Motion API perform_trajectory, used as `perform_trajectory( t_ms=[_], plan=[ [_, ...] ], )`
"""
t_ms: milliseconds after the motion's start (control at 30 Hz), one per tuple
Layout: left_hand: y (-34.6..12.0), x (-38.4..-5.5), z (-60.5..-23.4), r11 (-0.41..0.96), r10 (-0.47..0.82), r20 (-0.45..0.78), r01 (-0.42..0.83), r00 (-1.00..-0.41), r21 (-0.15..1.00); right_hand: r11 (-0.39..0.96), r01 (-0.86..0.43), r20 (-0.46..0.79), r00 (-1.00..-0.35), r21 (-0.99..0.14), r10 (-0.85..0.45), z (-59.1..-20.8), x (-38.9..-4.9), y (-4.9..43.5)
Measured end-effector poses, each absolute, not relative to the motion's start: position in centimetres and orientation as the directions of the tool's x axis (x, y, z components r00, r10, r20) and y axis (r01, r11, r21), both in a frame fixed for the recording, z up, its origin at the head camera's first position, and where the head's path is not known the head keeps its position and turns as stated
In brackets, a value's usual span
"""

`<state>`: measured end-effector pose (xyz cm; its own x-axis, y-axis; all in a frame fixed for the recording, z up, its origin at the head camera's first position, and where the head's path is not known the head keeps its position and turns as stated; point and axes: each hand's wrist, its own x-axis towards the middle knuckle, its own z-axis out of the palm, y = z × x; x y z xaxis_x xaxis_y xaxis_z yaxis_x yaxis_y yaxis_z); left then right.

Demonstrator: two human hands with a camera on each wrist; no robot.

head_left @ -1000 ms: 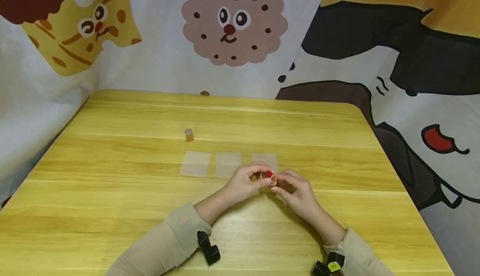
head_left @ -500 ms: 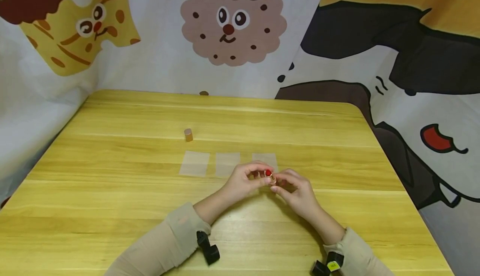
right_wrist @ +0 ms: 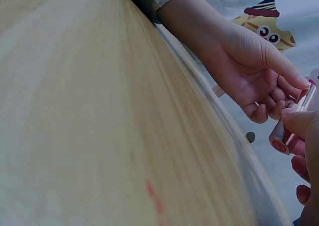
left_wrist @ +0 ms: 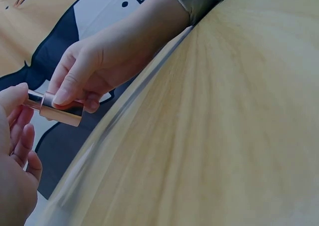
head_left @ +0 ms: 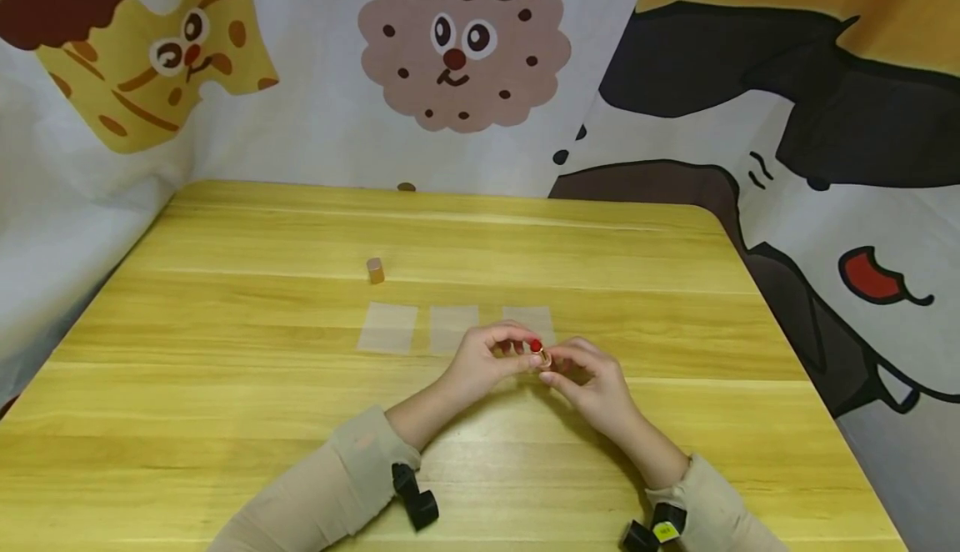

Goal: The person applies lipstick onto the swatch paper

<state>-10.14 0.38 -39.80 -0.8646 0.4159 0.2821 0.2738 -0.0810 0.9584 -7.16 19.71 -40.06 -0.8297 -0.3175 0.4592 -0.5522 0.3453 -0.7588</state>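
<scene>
In the head view, a lipstick with a bright red tip (head_left: 536, 345) is held between both hands above the table. My left hand (head_left: 486, 355) pinches its upper part just below the tip between thumb and fingers. From the other side, the thumb and fingers of my right hand (head_left: 592, 378) grip its base. The left wrist view shows the shiny rose-gold tube (left_wrist: 64, 114) side-on, its red tip hidden behind my left fingers. In the right wrist view, the round bottom of the lipstick (right_wrist: 280, 146) faces the camera.
A small copper-coloured cylinder (head_left: 376, 271), like the lipstick's cap, stands farther back on the wooden table (head_left: 225, 302). Three pale squares lie in a row: a left square (head_left: 387, 328), a middle square (head_left: 453, 327) and a right square (head_left: 528, 317), partly covered by my left hand.
The lipstick has tilted slightly, with a little more of its gold part showing under the red tip. Both hands keep their places on it.
</scene>
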Motion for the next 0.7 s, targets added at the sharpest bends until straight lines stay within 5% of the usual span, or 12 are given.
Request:
perform_trajectory(
  t_ms=[700],
  plan=[
    [-1.3, -9.7, -38.6, -0.024, 0.372, 0.188, 0.193, -0.909, 0.981, 0.34, -0.54, 0.468, -0.84, -0.77, -0.274, -40.2, -7.2, 19.9]
  ],
)
